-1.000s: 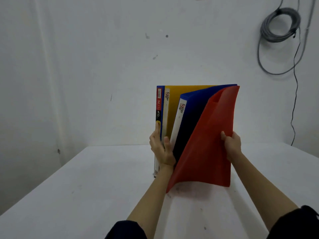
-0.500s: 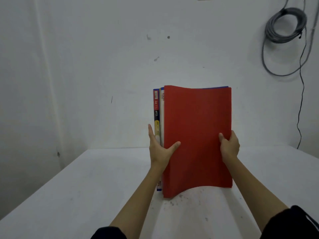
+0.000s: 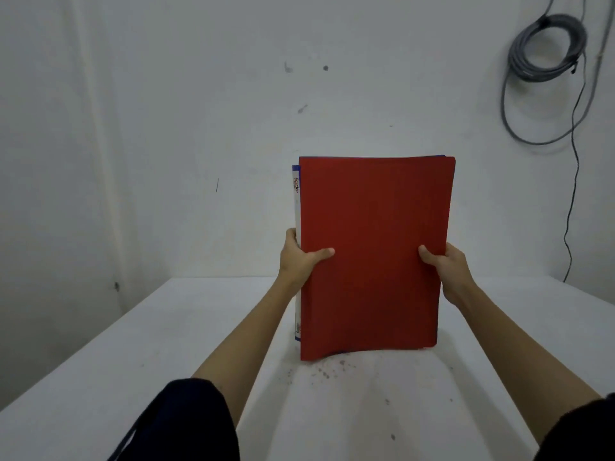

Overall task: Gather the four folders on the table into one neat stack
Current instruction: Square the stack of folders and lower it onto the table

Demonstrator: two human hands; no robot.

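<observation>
The folders stand upright on their bottom edges on the white table [image 3: 166, 354], pressed together as one bundle. A red folder [image 3: 372, 254] faces me and hides the others almost fully. Only a white and blue spine [image 3: 296, 247] shows at the bundle's left edge, and a thin blue line along the top. My left hand [image 3: 301, 257] grips the left edge, thumb across the red cover. My right hand [image 3: 444, 264] grips the right edge the same way. The red cover's lower edge curls slightly off the table.
A white wall stands close behind the table. A coiled grey cable [image 3: 545, 51] hangs on the wall at the upper right, with a black cord [image 3: 572, 207] dropping toward the table's far right corner. Dark specks [image 3: 326, 374] mark the table in front of the folders.
A second ago the folders fanned open, showing yellow and blue covers. The red cover has swung shut over them, and both hands have squeezed the bundle together and squared it upright.
</observation>
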